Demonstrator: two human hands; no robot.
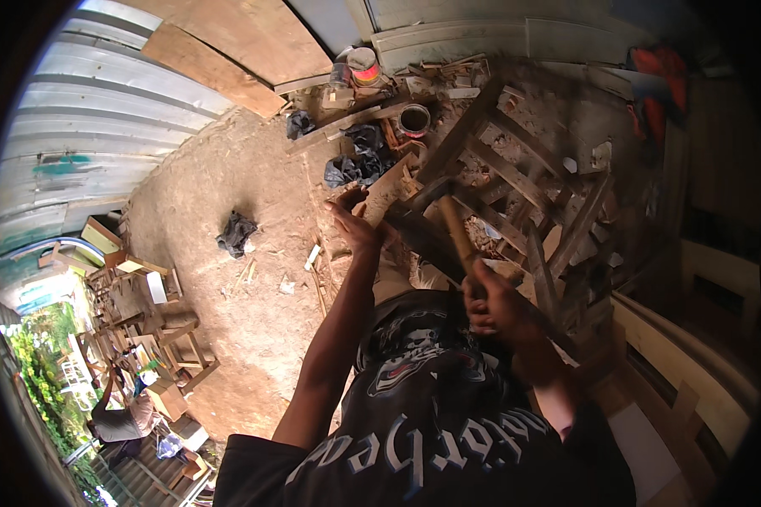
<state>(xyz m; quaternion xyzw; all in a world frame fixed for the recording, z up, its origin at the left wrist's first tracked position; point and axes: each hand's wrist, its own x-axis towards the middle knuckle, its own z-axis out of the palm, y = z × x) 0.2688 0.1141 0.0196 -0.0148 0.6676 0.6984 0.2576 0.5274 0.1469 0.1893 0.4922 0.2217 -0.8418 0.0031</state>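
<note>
Right hand fingers wrap hammer | left hand fingers spread, seemingly empty | wooden frame: crosspieces in place, hammering likely unfinished

We hold our left arm extended, left hand loosely spread; our right hand is curled tight, nearer our body.

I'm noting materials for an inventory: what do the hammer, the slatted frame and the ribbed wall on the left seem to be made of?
Hammer in the right hand: matte, yellowish handle, probably wood; dark head, likely metal. Slatted frame: apparently dull brown timber, judging by its squared bars. Ribbed wall: probably sheet metal, pale with glossy highlights.
</note>
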